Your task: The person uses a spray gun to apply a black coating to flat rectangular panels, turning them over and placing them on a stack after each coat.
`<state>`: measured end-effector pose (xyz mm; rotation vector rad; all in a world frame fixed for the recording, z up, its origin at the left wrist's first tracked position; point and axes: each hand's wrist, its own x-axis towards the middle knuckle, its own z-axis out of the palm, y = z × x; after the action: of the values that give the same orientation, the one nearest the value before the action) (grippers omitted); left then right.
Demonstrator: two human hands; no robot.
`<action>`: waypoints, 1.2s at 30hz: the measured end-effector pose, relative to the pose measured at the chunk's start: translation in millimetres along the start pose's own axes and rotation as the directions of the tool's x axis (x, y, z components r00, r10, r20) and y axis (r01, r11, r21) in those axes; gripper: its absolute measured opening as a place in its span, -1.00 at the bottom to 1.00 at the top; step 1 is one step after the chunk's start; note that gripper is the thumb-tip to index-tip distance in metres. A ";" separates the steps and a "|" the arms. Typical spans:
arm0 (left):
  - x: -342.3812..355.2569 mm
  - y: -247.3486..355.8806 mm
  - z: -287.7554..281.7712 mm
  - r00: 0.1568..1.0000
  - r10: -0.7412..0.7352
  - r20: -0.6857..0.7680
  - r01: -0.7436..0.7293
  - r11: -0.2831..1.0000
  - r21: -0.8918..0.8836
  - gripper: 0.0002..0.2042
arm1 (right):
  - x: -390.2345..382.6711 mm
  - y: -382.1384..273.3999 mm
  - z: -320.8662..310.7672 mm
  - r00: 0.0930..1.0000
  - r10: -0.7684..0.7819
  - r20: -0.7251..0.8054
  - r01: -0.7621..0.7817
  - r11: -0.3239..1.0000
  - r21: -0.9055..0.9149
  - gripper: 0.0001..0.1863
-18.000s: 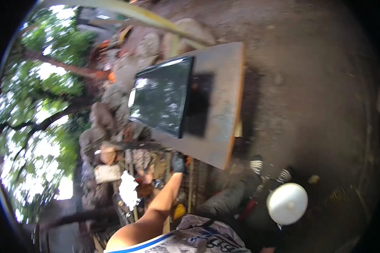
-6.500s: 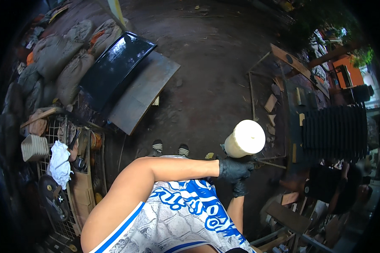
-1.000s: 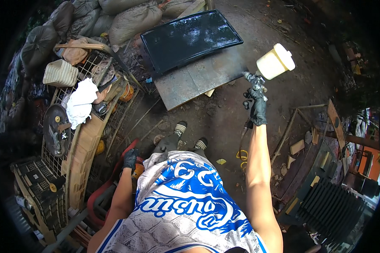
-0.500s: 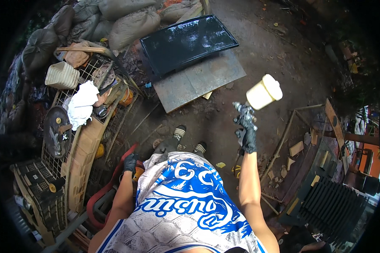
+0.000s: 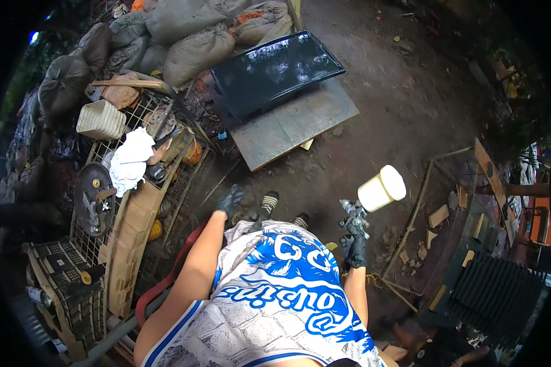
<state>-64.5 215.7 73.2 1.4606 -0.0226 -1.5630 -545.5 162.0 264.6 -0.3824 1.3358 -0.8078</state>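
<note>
Head view, right hand (image 5: 356, 252): closed around the handle of the spray gun (image 5: 354, 221); the white cup (image 5: 381, 189) is mounted above it, probably so that its content is fed by weight.
Left hand (image 5: 229, 200): loosely opened, nothing is seen in it.
Black panel (image 5: 278, 70): laid glossy face up over the desk (image 5: 329, 113), well apart from both hands; it seems raised, perhaps so that its edges are left free.

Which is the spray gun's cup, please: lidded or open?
Lidded: the cup on the spray gun is closed off by a white lid; how full it is, I cannot tell.
</note>
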 end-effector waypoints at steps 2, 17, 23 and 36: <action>-8.1 38.1 68.7 0.993 -0.120 0.002 0.120 0.991 -0.060 -0.51 | -6.3 7.2 -7.8 0.998 -0.027 -0.057 0.027 1.000 -0.003 -0.64; 64.8 -23.5 157.1 0.986 -0.113 -0.127 0.119 0.992 0.040 -0.12 | -51.9 -7.4 42.3 0.947 -0.189 -0.261 0.211 0.976 0.060 -0.61; 14.1 2.3 175.1 0.777 0.029 0.629 -0.584 0.403 0.704 -0.18 | -38.1 8.0 15.3 0.958 -0.183 -0.218 0.202 0.977 0.067 -0.62; 45.5 11.0 81.9 0.892 -0.123 0.434 -0.439 -0.016 0.898 -0.52 | -23.6 4.7 15.0 0.957 -0.190 -0.220 0.189 0.982 -0.025 -0.67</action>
<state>-113.2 135.1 68.4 1.9506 -1.9886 -1.5552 -530.3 179.0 281.5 -0.4383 1.5239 -1.0316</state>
